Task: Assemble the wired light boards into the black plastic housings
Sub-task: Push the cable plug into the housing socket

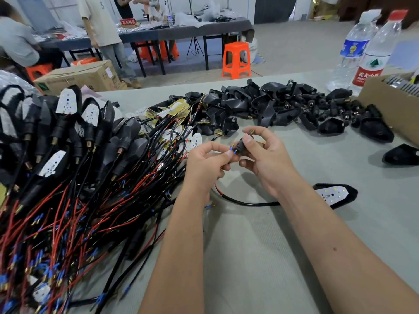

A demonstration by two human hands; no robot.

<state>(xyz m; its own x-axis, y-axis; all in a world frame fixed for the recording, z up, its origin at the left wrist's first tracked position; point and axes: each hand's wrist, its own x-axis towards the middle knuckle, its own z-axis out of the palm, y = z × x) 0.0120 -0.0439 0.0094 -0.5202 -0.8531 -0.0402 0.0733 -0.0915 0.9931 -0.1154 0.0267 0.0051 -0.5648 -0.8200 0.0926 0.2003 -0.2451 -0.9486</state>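
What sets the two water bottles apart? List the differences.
The left bottle has a white cap and a blue label; the right bottle has a red cap and a red label with a green mark. The left bottle stands partly behind the right one, farther from the cardboard box. Both are clear plastic, upright on the table.

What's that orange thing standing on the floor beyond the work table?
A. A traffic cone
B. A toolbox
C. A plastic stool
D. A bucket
C. The orange plastic stool has four legs and a flat seat, and stands on the floor beside the dark far table.
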